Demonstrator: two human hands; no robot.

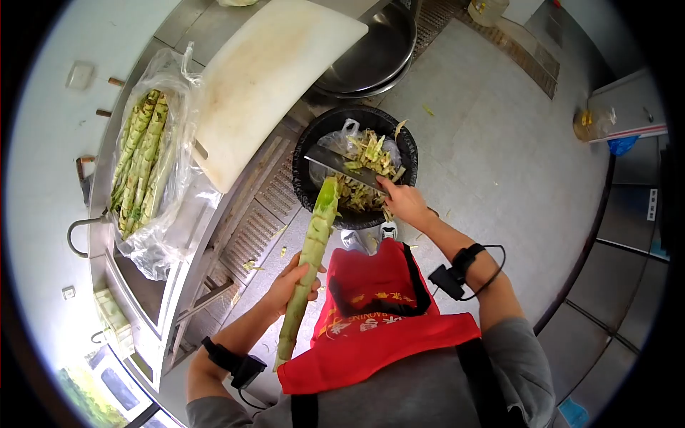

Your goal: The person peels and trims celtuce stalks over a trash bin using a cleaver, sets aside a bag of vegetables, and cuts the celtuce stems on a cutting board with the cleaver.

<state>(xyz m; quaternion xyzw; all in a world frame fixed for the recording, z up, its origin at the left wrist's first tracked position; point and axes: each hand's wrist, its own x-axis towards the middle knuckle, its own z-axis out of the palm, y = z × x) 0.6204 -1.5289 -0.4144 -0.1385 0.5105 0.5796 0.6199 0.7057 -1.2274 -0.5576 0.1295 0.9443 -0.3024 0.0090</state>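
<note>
My left hand (290, 285) is wrapped round the lower half of a long green celtuce stem (311, 251). Its upper end is pale and freshly peeled, and it points up toward the bin. In my right hand (407, 202) is a cleaver (345, 168), its wide blade lying over the bin just beyond the stem's tip; most of its handle is hidden by my fingers. Below the blade, a black-lined round bin (305, 137) holds a heap of leafy peelings (371, 151) and a clear plastic bag.
More stems (143, 160) lie in a clear plastic bag (178, 93) on the steel counter at left. A white cutting board (267, 78) extends over the counter's edge. Behind the bin sits a large metal basin (374, 50). Scraps dot the tiled floor (492, 143); steel cabinets line the right.
</note>
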